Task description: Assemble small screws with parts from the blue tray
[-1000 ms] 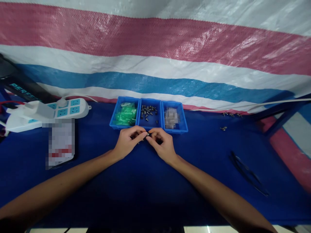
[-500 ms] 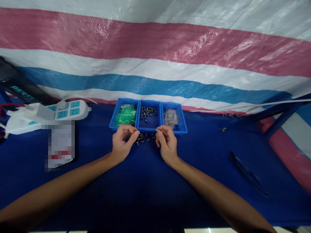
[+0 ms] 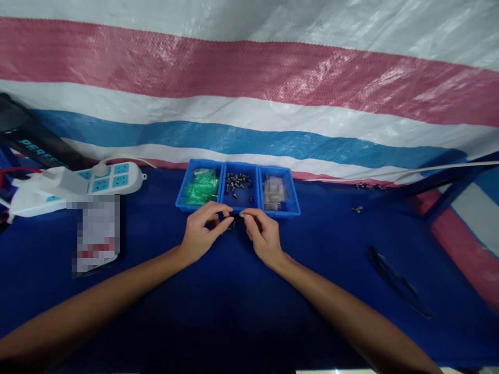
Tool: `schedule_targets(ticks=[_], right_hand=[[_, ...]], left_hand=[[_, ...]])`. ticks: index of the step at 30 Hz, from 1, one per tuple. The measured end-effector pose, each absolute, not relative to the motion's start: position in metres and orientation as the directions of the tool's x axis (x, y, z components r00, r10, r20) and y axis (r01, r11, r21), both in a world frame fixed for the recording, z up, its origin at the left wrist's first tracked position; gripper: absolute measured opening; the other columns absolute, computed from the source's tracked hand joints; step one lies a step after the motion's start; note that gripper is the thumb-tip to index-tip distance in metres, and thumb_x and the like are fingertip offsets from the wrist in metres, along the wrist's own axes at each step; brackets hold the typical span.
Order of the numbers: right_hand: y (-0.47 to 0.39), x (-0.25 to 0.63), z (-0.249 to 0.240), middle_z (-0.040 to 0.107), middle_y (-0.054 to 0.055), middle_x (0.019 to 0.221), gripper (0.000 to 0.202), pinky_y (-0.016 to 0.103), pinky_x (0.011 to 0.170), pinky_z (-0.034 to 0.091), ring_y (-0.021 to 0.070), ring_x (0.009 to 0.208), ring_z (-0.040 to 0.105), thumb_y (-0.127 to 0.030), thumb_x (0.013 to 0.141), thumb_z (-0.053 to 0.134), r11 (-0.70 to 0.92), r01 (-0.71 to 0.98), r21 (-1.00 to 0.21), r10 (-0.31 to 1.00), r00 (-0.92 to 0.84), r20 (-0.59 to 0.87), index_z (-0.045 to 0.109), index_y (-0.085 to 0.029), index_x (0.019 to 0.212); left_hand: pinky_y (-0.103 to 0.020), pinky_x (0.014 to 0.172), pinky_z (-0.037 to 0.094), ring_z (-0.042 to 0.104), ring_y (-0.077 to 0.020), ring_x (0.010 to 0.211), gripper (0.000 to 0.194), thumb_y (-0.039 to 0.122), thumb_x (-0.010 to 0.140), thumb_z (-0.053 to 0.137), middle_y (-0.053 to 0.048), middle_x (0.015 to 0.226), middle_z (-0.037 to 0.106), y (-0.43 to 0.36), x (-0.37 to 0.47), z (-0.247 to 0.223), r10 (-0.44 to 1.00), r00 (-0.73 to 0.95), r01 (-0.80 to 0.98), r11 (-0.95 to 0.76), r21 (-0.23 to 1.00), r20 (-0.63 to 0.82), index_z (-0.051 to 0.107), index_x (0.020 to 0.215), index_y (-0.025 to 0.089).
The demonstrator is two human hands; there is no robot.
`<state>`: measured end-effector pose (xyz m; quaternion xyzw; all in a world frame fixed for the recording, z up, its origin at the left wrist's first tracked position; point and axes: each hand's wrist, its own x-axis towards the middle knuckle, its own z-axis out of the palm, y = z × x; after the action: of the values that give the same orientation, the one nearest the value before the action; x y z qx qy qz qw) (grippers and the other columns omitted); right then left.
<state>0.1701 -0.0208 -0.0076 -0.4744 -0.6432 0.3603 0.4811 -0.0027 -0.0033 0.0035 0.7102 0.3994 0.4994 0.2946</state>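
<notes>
My right hand (image 3: 265,236) pinches a small shiny piece (image 3: 242,214) between thumb and forefinger; its kind is too small to make out. Facing it, my left hand (image 3: 200,231) has its thumb and forefinger apart, with nothing visible between them. Both hands are just in front of three joined blue trays. Several dark screws (image 3: 231,225) lie on the table between and beneath the fingers, partly hidden. More screws (image 3: 236,182) sit in the middle tray (image 3: 245,200). The left tray (image 3: 181,200) holds green plastic packets (image 3: 201,188), the right tray (image 3: 294,200) clear plastic pieces (image 3: 275,192).
To the left are a white power strip (image 3: 113,179), a black bottle-like container (image 3: 35,135) and a blurred-out phone-like object (image 3: 99,234). On the right lie glasses (image 3: 399,283) and a few loose screws (image 3: 357,209). A striped sheet (image 3: 249,114) hangs behind.
My right hand has moved left with the small piece, closer to my left hand. My left hand has shifted slightly right and its thumb and forefinger have parted.
</notes>
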Motion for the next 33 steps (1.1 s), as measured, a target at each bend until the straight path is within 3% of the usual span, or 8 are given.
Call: schedule_targets(ticks=[5,11,17,23,29,33], right_hand=[[-0.0210,0.1687,-0.0045,0.064,0.002,0.073,0.022,0.025,0.059,0.047,0.0140,0.065,0.060,-0.030,0.092,0.046,0.350,0.344,-0.871,0.937,-0.130,0.326,0.063,-0.020,0.101],[-0.0199,0.1681,-0.0025,0.068,0.003,0.084,0.019,0.026,0.070,0.048,0.0149,0.075,0.064,-0.027,0.092,0.048,0.399,0.381,-0.834,0.917,-0.150,0.370,0.065,-0.019,0.094],[-0.0217,0.1684,-0.0007,0.062,0.000,0.068,0.021,0.023,0.059,0.042,0.0114,0.058,0.055,-0.030,0.091,0.050,0.378,0.404,-0.833,0.926,-0.158,0.344,0.064,-0.017,0.082],[-0.0221,0.1696,-0.0003,0.063,0.001,0.071,0.021,0.024,0.060,0.043,0.0123,0.061,0.055,-0.029,0.091,0.048,0.364,0.359,-0.859,0.931,-0.121,0.344,0.063,-0.017,0.082],[-0.0227,0.1696,0.0019,0.063,0.002,0.075,0.017,0.025,0.062,0.044,0.0124,0.063,0.056,-0.028,0.090,0.049,0.369,0.352,-0.860,0.928,-0.099,0.358,0.063,-0.018,0.085],[-0.0234,0.1683,-0.0015,0.055,-0.001,0.066,0.013,0.024,0.056,0.043,0.0106,0.055,0.050,-0.027,0.086,0.055,0.381,0.327,-0.865,0.924,-0.099,0.370,0.061,-0.018,0.092]], left_hand=[[-0.020,0.057,0.049,0.054,-0.0067,0.059,0.013,0.027,0.082,0.065,-0.004,0.092,0.063,-0.0030,-0.0034,0.0046,0.812,0.237,0.354,-0.583,0.731,0.533,0.069,0.092,0.020],[-0.021,0.059,0.049,0.054,-0.0066,0.060,0.011,0.025,0.082,0.064,-0.004,0.091,0.062,-0.0046,-0.0029,0.0061,0.802,0.263,0.351,-0.598,0.721,0.537,0.069,0.091,0.020],[-0.020,0.056,0.049,0.054,-0.0062,0.058,0.011,0.024,0.083,0.061,-0.006,0.095,0.063,-0.0065,-0.0018,0.0089,0.814,0.263,0.335,-0.580,0.743,0.518,0.066,0.091,0.017],[-0.018,0.051,0.048,0.054,-0.0053,0.049,0.012,0.020,0.081,0.063,-0.004,0.088,0.070,-0.0090,-0.0026,0.0034,0.827,0.212,0.308,-0.563,0.767,0.522,0.064,0.092,0.017],[-0.022,0.061,0.052,0.063,-0.0112,0.067,0.010,0.025,0.083,0.062,-0.005,0.085,0.068,-0.0066,-0.0025,0.0082,0.818,0.186,0.353,-0.573,0.739,0.545,0.068,0.086,0.017],[-0.020,0.061,0.054,0.064,-0.0107,0.067,0.011,0.025,0.084,0.061,-0.003,0.085,0.068,-0.0065,-0.0016,0.0061,0.882,0.154,0.309,-0.470,0.827,0.445,0.068,0.090,0.018]])
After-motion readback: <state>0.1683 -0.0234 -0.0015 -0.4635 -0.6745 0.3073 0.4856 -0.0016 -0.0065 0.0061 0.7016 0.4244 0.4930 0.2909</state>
